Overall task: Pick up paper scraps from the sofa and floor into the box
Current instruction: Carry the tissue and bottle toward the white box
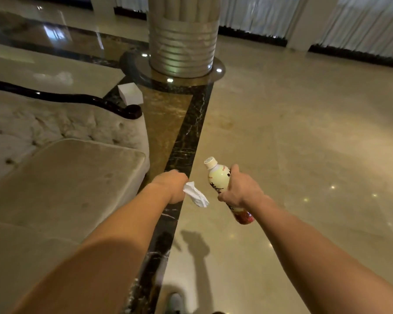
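My left hand [171,185] is closed around a crumpled white paper scrap [196,196] that hangs out to its right, above the dark marble strip of the floor. My right hand [241,189] grips a plastic drink bottle [218,177] with a white cap and a red base, tilted with the cap pointing up and left. A small white box [131,92] stands on the floor far ahead, beyond the end of the sofa and near the column. The beige tufted sofa [61,177] fills the left side of the view.
A wide ribbed column [183,41] rises from a dark round base straight ahead. The sofa's black curved wooden rail [77,97] ends in a scroll near the box. Glossy beige floor [304,132] stretches to the right. Curtains line the far wall. A shoe [174,302] shows at the bottom.
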